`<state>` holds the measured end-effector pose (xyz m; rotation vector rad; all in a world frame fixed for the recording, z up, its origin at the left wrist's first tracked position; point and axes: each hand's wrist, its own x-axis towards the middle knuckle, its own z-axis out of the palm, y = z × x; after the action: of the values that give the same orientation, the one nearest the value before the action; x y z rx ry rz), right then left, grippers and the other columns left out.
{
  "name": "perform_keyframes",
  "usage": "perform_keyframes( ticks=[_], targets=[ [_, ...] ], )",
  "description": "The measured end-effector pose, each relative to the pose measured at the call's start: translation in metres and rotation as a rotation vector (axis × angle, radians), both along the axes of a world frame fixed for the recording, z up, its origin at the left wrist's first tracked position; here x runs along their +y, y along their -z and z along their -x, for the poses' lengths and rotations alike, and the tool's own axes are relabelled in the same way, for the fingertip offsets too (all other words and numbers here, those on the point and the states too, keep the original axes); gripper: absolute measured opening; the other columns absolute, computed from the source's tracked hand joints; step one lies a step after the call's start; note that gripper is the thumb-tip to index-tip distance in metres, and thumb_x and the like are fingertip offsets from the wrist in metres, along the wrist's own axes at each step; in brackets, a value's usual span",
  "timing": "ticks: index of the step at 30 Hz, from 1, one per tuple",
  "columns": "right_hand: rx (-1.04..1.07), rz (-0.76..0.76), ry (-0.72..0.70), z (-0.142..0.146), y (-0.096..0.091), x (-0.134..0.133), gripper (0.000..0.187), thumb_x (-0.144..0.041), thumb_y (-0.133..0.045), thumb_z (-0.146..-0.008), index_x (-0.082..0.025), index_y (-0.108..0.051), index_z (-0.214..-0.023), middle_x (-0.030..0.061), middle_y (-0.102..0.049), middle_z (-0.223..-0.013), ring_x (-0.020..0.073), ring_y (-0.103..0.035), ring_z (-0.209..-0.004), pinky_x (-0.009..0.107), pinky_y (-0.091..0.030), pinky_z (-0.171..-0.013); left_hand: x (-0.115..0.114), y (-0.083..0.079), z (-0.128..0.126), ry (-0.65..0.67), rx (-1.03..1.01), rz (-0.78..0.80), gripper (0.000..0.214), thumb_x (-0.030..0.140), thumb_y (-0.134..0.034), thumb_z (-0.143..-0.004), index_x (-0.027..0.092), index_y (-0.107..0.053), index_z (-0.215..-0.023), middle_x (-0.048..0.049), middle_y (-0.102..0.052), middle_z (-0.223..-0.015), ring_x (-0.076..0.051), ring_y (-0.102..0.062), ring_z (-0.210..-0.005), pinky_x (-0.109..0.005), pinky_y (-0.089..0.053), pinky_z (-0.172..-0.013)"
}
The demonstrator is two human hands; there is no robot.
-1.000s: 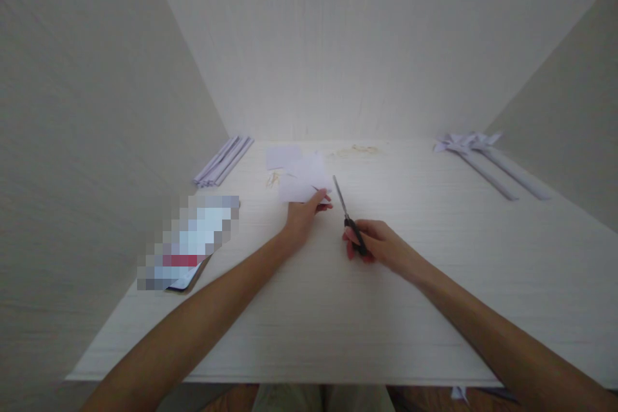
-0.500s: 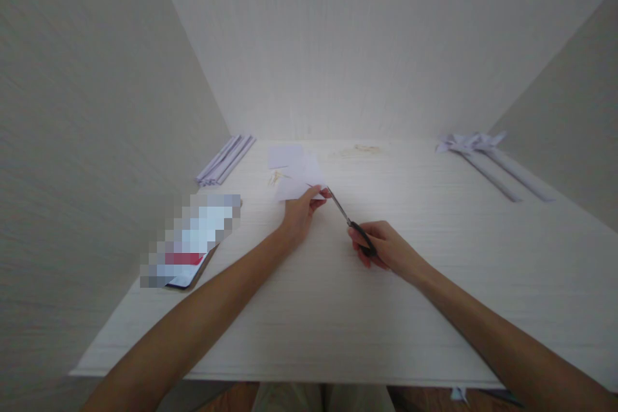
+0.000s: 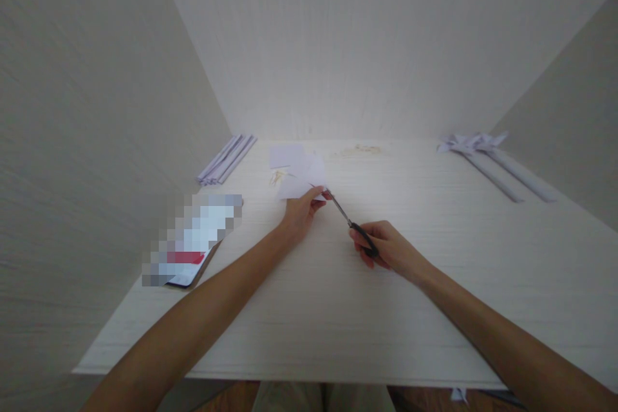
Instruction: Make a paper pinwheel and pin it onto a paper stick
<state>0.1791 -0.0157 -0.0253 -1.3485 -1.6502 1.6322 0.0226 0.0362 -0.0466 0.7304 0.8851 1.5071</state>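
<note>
My left hand (image 3: 302, 212) pinches the near right edge of a white sheet of paper (image 3: 302, 181) between thumb and fingers. My right hand (image 3: 376, 244) is closed round the black handles of a pair of scissors (image 3: 342, 211). The scissors' blades point up and left, with their tips at the paper's edge beside my left fingertips. Whether the blades have cut into the sheet is too small to tell. Another piece of white paper (image 3: 284, 156) lies just behind, and a few thin yellowish strands (image 3: 279, 176) rest to the left.
At the left stand a phone (image 3: 205, 232) with a blurred-out screen and, behind it, several rolled paper tubes (image 3: 226, 161). Two tubes with flared paper ends (image 3: 497, 167) lie at the back right. More thin strands (image 3: 364, 149) lie near the back wall. Walls enclose the white table (image 3: 299, 322) on three sides.
Hands, paper and scissors hold nearly the same place. The scissors' blades look a little closer together at the paper's edge. The whole view has shifted slightly.
</note>
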Motion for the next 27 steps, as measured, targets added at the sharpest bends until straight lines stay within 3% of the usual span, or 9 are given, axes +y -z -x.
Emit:
perform_keyframes(
  ticks=[20,27],
  targets=[
    [-0.014,-0.048,-0.021,-0.003,0.011,0.004,0.041,-0.052,-0.051,-0.069,-0.016,-0.044,-0.051,-0.0045,-0.042,-0.034,0.0043,-0.032,-0.029,0.019,-0.017,-0.031,0.0,0.0,0.0,-0.022,0.008,0.011,0.008,0.015,-0.061,-0.057,0.013,-0.056,-0.062,0.0022,-0.059,-0.058,-0.008,-0.056,-0.052,-0.018,-0.038,-0.047],
    [0.008,-0.012,-0.006,-0.001,0.002,0.0,0.043,-0.055,-0.054,-0.065,-0.016,-0.044,-0.05,-0.0046,-0.043,-0.033,0.0034,-0.028,-0.027,0.019,-0.014,-0.03,0.0,0.0,-0.001,-0.028,0.026,-0.007,0.007,0.017,-0.061,-0.059,0.014,-0.056,-0.062,0.0022,-0.059,-0.06,-0.008,-0.055,-0.055,-0.018,-0.039,-0.051]
  ],
)
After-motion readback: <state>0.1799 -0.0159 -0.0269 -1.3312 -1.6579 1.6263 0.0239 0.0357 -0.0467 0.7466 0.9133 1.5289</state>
